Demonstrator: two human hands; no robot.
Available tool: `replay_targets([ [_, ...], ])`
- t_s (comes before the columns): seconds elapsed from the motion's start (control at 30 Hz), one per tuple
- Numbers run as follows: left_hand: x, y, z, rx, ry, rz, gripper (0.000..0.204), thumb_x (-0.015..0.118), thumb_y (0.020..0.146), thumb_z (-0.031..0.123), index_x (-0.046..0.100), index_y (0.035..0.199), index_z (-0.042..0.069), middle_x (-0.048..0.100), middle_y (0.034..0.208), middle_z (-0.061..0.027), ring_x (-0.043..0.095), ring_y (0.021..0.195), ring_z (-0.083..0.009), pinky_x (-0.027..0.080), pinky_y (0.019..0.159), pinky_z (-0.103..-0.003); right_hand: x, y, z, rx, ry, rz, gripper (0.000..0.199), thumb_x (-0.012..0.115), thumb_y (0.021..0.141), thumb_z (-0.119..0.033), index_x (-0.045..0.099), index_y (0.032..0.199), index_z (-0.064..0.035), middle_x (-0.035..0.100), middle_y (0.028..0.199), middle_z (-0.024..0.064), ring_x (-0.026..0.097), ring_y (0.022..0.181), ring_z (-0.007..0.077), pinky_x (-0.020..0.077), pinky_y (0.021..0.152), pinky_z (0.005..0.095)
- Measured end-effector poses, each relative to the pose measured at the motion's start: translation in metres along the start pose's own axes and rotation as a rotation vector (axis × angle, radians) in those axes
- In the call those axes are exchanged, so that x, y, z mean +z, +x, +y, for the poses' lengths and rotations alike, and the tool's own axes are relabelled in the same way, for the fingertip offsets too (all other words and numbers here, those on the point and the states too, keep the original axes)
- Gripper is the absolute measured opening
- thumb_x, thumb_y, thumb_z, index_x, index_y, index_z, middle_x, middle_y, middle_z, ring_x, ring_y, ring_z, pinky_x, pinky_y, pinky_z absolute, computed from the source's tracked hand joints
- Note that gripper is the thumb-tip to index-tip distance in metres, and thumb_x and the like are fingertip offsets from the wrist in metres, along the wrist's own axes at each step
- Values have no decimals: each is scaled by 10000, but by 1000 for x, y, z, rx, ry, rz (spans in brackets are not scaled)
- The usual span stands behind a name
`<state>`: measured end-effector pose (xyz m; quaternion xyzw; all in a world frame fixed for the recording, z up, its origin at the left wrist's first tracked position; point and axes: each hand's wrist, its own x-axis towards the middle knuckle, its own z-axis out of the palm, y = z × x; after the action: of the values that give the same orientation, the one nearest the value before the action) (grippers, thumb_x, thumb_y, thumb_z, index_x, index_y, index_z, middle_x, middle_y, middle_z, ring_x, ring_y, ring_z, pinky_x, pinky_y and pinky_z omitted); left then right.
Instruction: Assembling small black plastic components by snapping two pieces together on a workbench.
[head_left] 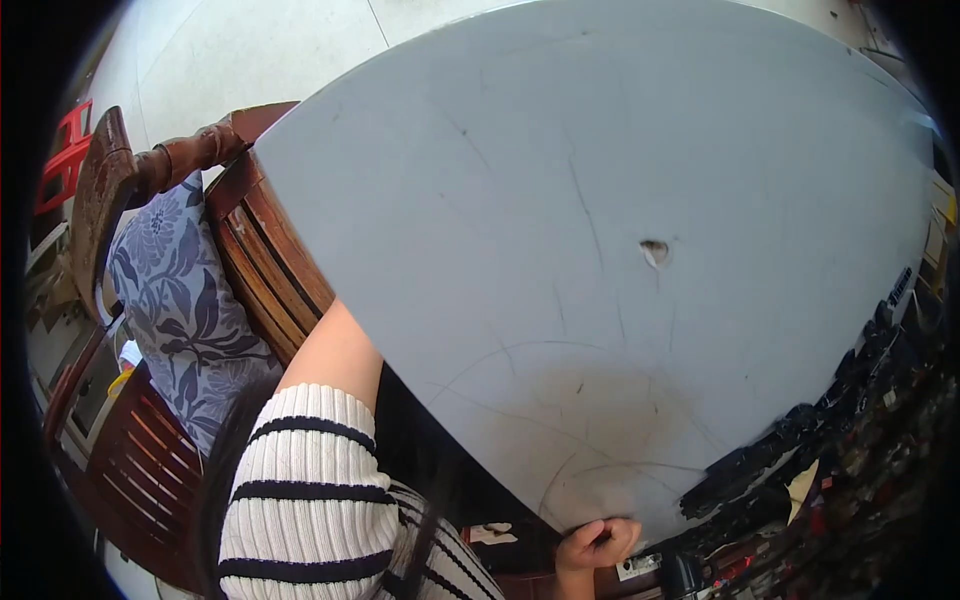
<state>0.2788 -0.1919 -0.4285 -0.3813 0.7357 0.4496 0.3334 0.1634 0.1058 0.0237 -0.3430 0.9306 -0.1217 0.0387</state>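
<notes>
At 6 o'clock, right hand [600,542] curled, hold unclear, by grey worktop [430,230] whose corner pointed likewise; left hand hidden, state unclear.

Soft light washes the lens-bent grey panel [480,230]; the lower-right edge looks dim, possibly blurred.

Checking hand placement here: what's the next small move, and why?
I'd probably draw the left hand out into view: the left forearm disappears under the pale grey panel, hiding that hand entirely, while the right hand is curled at the panel's near edge.
</notes>
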Motion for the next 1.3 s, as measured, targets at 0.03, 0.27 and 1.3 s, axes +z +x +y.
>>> replay_targets([
  [0.03, -2, -4, 3, -2, -2, 22, 279, 559, 828, 163, 643, 1092, 139, 553, 1123, -197, 583, 1028, -367, 494, 876, -440, 1, 0, 0, -5, 5, 6, 254, 539, 872, -214, 422, 733, -36, 370, 670, 92, 386, 589, 247, 283, 520, 359],
  [0.27, -30, -41, 34, 33, -2, 217, 247, 555, 822, 147, 651, 1050, 134, 568, 1076, -192, 591, 996, -364, 500, 854, -434, 6, 5, -7, -12, -27, 67, 178, 541, 852, -126, 451, 738, -22, 372, 664, 92, 376, 539, 235, 262, 471, 354],
  [1.3, -58, -331, 364, 1430, 669, 593, 296, 644, 826, 176, 562, 1079, 47, 551, 969, -75, 570, 916, -258, 507, 698, -372, -1, -12, 79, 139, 271, 620, 130, 622, 790, 1, 631, 914, -38, 575, 1071, 108, 614, 854, 300, 519, 709, 388],
])
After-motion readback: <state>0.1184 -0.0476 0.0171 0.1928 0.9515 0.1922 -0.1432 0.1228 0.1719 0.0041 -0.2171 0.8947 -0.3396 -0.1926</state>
